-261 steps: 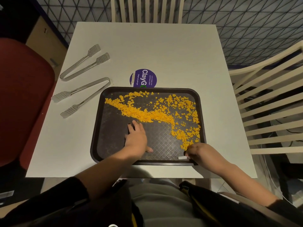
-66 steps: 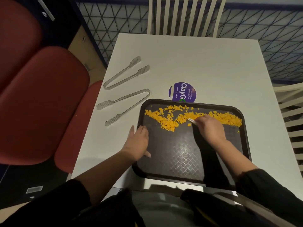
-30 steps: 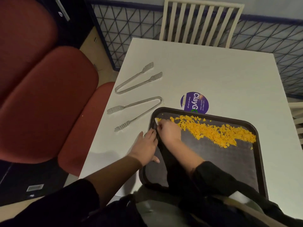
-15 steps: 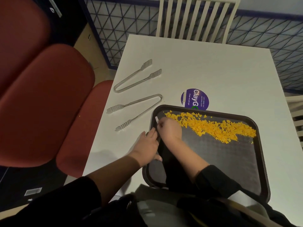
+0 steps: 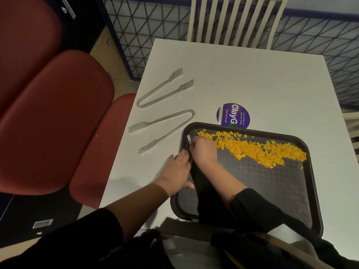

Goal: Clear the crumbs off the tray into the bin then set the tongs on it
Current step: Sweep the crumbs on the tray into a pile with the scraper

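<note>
The crumbs [image 5: 262,150] are small orange flakes, and they lie in one long band across the far part of the tray [image 5: 272,191], from its far-left corner to its right side, where the band is widest; a few single flakes lie apart near the right rim. The tray is dark brown with a grid pattern, and it sits on the near part of the white table [image 5: 252,74], with its near edge a little over the table edge. The right hand [image 5: 204,150] is at the far-left corner of the tray, at the start of the band; its fingers are curled and they pinch a small white piece [image 5: 188,138], which stands just beside the left rim. What this piece is, I cannot tell. The left hand [image 5: 177,171] lies flat on the left rim of the tray with the fingers straight and together, the thumb inside the tray, and it holds nothing. The nearer tongs [image 5: 165,129] lie on the table just left of the tray. The farther tongs [image 5: 165,88] lie beyond them. Both are metal and untouched. A round purple sticker [image 5: 233,115] is on the table at the far rim of the tray, partly hidden by it. Red seats [image 5: 48,113] are to the left of the table, and a white slatted chair [image 5: 233,20] is at its far side.
</note>
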`<act>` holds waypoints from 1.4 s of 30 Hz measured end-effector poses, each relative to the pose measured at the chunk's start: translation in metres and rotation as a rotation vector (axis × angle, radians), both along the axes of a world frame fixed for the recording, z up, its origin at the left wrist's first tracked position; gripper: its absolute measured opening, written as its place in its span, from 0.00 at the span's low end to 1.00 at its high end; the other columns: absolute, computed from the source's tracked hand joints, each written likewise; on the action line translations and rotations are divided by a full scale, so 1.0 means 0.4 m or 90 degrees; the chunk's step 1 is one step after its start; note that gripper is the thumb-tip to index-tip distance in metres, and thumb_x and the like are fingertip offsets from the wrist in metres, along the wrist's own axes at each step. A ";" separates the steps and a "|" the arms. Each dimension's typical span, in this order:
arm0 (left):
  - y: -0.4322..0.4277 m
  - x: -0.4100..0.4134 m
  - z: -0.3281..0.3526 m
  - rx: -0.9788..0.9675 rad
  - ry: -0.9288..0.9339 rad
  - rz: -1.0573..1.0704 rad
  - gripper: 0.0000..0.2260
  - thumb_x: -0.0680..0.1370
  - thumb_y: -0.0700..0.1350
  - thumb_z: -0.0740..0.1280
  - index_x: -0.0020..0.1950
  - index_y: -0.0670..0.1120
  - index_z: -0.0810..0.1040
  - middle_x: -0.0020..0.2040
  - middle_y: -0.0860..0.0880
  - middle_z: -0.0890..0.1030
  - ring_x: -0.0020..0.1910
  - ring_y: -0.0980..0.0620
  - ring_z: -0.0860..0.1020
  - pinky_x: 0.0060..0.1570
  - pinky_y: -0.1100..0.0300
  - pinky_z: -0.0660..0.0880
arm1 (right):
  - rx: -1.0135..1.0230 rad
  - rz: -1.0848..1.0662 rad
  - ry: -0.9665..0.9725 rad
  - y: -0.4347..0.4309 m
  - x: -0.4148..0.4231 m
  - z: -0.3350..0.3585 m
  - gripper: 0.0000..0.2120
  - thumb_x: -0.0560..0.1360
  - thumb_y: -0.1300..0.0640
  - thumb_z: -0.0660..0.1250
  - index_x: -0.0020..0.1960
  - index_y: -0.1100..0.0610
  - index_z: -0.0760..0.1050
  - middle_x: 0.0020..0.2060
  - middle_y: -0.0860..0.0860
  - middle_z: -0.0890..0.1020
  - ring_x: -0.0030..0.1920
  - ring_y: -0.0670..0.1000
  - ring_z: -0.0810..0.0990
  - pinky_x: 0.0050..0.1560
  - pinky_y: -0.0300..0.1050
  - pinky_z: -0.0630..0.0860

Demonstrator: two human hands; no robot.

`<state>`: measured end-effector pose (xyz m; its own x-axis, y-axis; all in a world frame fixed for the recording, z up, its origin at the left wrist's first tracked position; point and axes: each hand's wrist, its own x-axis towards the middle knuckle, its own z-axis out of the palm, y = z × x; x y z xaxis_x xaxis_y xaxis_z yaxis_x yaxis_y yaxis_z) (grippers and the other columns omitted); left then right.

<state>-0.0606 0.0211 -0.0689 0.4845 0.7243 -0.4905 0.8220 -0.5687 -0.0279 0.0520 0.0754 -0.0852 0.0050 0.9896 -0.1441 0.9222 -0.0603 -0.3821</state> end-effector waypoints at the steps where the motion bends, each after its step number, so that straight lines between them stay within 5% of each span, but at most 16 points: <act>1: 0.000 0.001 0.001 -0.003 0.002 0.002 0.41 0.75 0.65 0.60 0.77 0.38 0.55 0.78 0.39 0.52 0.78 0.42 0.48 0.73 0.44 0.54 | 0.001 -0.005 -0.010 0.010 0.000 0.002 0.09 0.77 0.59 0.60 0.48 0.60 0.79 0.43 0.57 0.82 0.43 0.58 0.80 0.37 0.45 0.70; 12: 0.003 0.004 -0.001 0.016 0.046 -0.021 0.44 0.75 0.66 0.58 0.78 0.39 0.47 0.79 0.39 0.49 0.78 0.42 0.47 0.74 0.41 0.53 | -0.038 -0.163 -0.120 0.044 0.094 0.018 0.10 0.76 0.60 0.61 0.45 0.59 0.81 0.41 0.56 0.83 0.42 0.57 0.82 0.38 0.44 0.73; 17: 0.005 0.009 0.003 0.021 0.054 -0.020 0.44 0.74 0.67 0.59 0.78 0.39 0.48 0.78 0.40 0.50 0.78 0.42 0.48 0.74 0.41 0.49 | -0.013 -0.226 -0.107 0.016 0.163 0.020 0.10 0.77 0.58 0.61 0.45 0.57 0.81 0.41 0.56 0.84 0.43 0.59 0.81 0.48 0.47 0.72; 26: 0.002 0.015 0.005 0.029 0.042 -0.006 0.44 0.74 0.67 0.59 0.78 0.39 0.50 0.78 0.39 0.53 0.78 0.43 0.50 0.74 0.42 0.50 | 0.064 0.006 -0.043 -0.077 0.025 -0.001 0.07 0.69 0.62 0.67 0.33 0.59 0.79 0.30 0.56 0.81 0.32 0.58 0.79 0.40 0.48 0.69; 29: 0.001 0.011 0.001 0.032 0.048 -0.013 0.44 0.74 0.67 0.59 0.78 0.39 0.49 0.78 0.39 0.52 0.78 0.42 0.50 0.73 0.42 0.51 | 0.071 -0.007 -0.081 -0.073 0.055 0.002 0.07 0.65 0.65 0.71 0.29 0.59 0.77 0.26 0.55 0.79 0.27 0.57 0.77 0.36 0.46 0.69; 34: 0.001 0.011 -0.002 0.025 0.053 -0.012 0.43 0.75 0.67 0.58 0.78 0.41 0.48 0.79 0.40 0.51 0.78 0.42 0.49 0.74 0.42 0.51 | 0.047 -0.064 -0.129 -0.057 0.179 -0.003 0.09 0.73 0.64 0.63 0.37 0.62 0.80 0.34 0.59 0.82 0.35 0.60 0.78 0.42 0.48 0.66; 37: 0.000 0.013 -0.001 0.029 0.056 -0.010 0.43 0.75 0.66 0.58 0.78 0.41 0.48 0.79 0.40 0.50 0.78 0.42 0.49 0.74 0.42 0.51 | 0.080 -0.077 -0.152 -0.067 0.220 0.005 0.10 0.71 0.66 0.65 0.32 0.62 0.79 0.29 0.58 0.80 0.30 0.60 0.76 0.41 0.49 0.67; 42: 0.005 0.013 -0.003 0.029 0.056 -0.010 0.44 0.74 0.67 0.59 0.78 0.41 0.49 0.78 0.40 0.52 0.78 0.42 0.50 0.74 0.42 0.52 | 0.138 0.032 -0.113 -0.128 0.158 0.013 0.11 0.67 0.62 0.71 0.28 0.56 0.75 0.24 0.53 0.77 0.27 0.56 0.76 0.36 0.46 0.68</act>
